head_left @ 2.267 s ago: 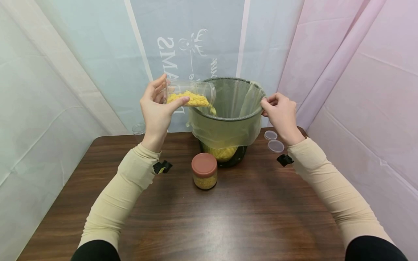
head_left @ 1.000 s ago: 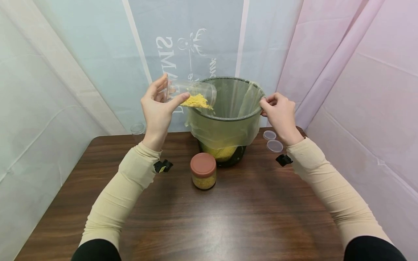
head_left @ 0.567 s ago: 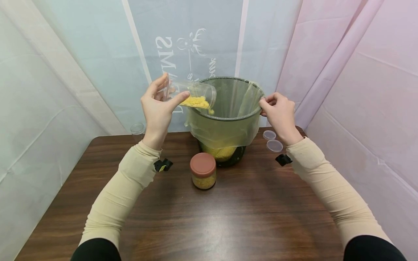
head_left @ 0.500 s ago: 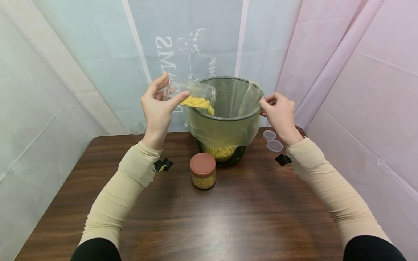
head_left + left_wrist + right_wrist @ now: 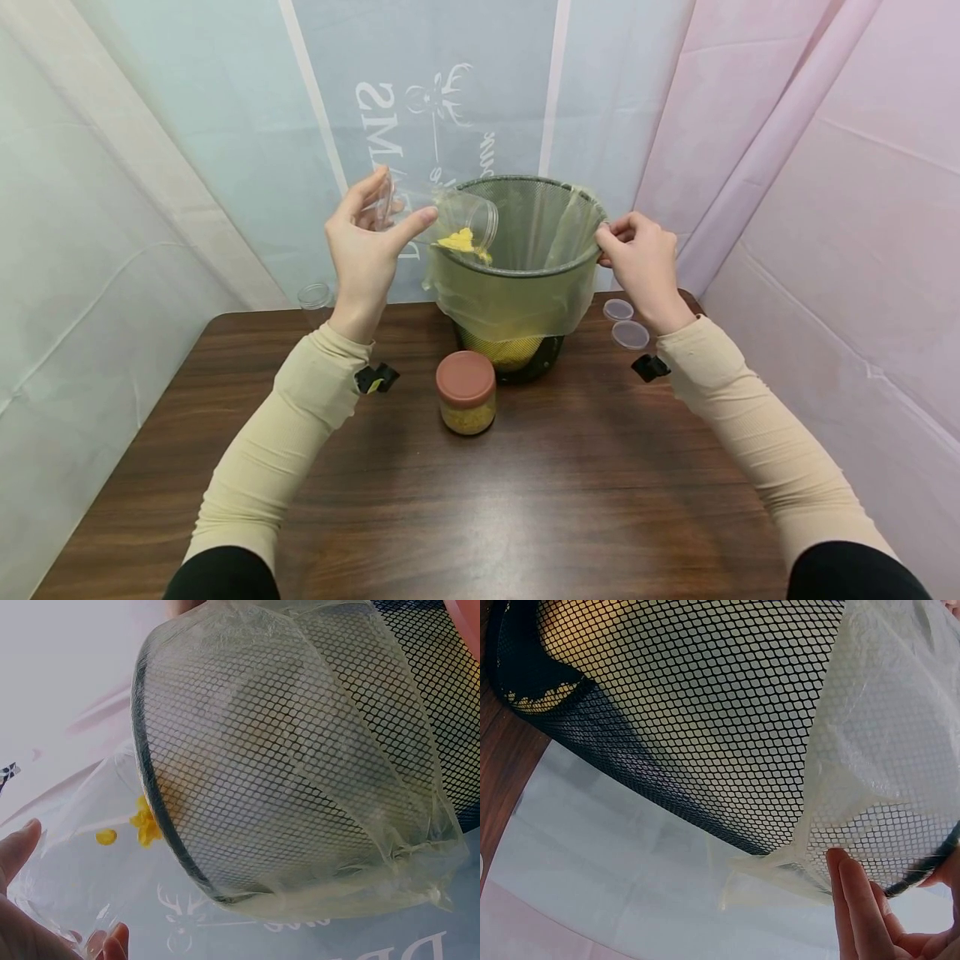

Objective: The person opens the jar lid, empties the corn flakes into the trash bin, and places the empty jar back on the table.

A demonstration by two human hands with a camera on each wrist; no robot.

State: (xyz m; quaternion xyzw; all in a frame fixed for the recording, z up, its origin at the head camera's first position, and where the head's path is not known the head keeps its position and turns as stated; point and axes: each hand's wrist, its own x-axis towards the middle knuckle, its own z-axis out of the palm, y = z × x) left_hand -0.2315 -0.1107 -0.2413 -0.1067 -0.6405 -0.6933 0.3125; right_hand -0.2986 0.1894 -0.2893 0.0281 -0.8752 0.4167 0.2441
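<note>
My left hand [image 5: 365, 250] grips a clear plastic jar [image 5: 472, 215] by its base end. The jar lies tilted, its mouth over the left rim of a black mesh wastebasket [image 5: 517, 273]. A small clump of yellow crumbly stuff [image 5: 459, 241] sits near the jar's mouth, some of it at the lip; in the left wrist view a few yellow bits [image 5: 146, 823] show through the wall. A pale green bin liner [image 5: 517, 304] folds over the rim. My right hand [image 5: 643, 258] pinches the rim and liner at the right side.
A small jar with a reddish-brown lid [image 5: 466, 379] stands upright in front of the wastebasket. Another clear jar [image 5: 315, 297] is at the back left, partly behind my left wrist. Two clear lids [image 5: 630, 335] lie right of the basket on the wooden table [image 5: 480, 517]. Curtains hang behind.
Yellow stuff has slid out of the jar over the rim, leaving only a small clump near the mouth. My left hand has tilted the jar slightly further. My right hand stays at the rim.
</note>
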